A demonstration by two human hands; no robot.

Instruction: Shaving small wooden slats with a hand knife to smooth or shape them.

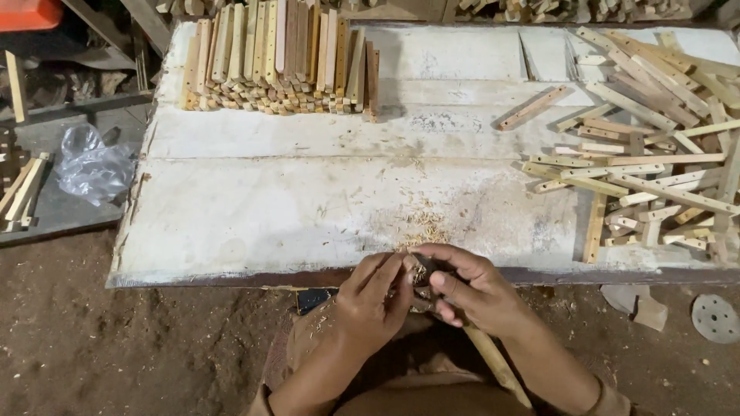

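Note:
My left hand (368,302) and my right hand (472,288) meet at the near edge of a white-painted worktable (254,208). Together they close around a small dark tool or piece, mostly hidden by the fingers. My right hand also grips a pale wooden stick (493,358) that slants down toward my lap. Fine wood shavings (422,225) lie on the table just beyond my fingers.
A neat stack of wooden slats (281,58) sits at the far left of the table. A loose heap of drilled slats (655,146) covers the right side. A crumpled plastic bag (91,163) lies left of the table. A round sanding disc (715,317) lies on the dirt floor.

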